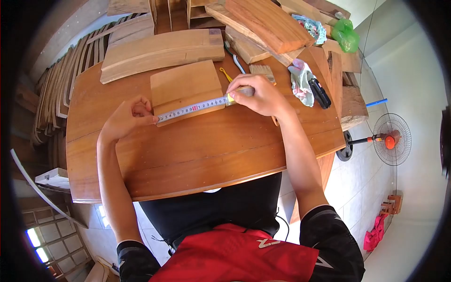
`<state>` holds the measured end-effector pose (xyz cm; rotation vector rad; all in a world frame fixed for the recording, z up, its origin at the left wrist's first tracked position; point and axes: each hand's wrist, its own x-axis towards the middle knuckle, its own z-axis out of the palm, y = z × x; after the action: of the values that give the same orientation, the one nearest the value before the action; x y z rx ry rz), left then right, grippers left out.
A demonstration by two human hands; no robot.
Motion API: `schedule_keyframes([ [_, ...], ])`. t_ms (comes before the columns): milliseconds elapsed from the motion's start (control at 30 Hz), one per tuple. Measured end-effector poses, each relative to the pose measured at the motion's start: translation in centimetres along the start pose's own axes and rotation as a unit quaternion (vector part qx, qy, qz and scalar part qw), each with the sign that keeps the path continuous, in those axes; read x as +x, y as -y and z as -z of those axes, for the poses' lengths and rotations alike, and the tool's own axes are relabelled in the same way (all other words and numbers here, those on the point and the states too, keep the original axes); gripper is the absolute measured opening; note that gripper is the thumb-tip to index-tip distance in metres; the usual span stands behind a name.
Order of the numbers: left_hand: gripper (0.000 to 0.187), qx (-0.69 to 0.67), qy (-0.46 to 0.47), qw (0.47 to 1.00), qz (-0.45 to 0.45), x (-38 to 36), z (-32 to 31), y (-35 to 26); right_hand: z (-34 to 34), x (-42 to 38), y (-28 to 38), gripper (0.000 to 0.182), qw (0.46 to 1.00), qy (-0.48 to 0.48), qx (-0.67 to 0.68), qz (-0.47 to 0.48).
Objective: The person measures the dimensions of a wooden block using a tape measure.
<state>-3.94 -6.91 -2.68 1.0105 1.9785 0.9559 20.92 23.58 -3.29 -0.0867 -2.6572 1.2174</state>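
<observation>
A square wooden board (pixel 185 87) lies flat on the brown wooden table (pixel 211 155). Across its near edge stretches a white tape measure blade (pixel 192 108) with black numbers. My left hand (pixel 129 117) pinches the blade's end at the board's near left corner, its other fingers curled. At the board's right edge, my right hand (pixel 256 94) is closed around the tape measure case (pixel 240 95), which is partly hidden by the fingers. Just behind my right hand are a paintbrush (pixel 263 71) and a yellow hooked tool (pixel 226 74).
Behind the board lies a long thick plank (pixel 162 52). More planks (pixel 268 23) are stacked at the back right. A cloth (pixel 301 82) and a black object (pixel 320 93) lie on the table's right. A fan (pixel 392 139) stands beyond, right of the table.
</observation>
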Motion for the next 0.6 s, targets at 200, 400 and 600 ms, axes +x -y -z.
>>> schedule_keyframes([
  [200, 0.025, 0.014, -0.014, 1.0, 0.003, -0.7, -0.3, -1.8, -0.2, 0.1, 0.9, 0.022, 0.999, 0.005, -0.003, -0.032],
  [400, 0.022, 0.069, -0.023, 0.997, 0.005, -1.4, -0.5, -2.9, -0.3, 0.1, 1.2, 0.024, 1.0, -0.001, -0.013, -0.021],
  [600, 0.026, 0.108, -0.032, 0.993, -0.031, -1.6, -0.2, -2.3, -0.2, 0.1, 1.0, 0.025, 0.999, 0.006, -0.016, -0.029],
])
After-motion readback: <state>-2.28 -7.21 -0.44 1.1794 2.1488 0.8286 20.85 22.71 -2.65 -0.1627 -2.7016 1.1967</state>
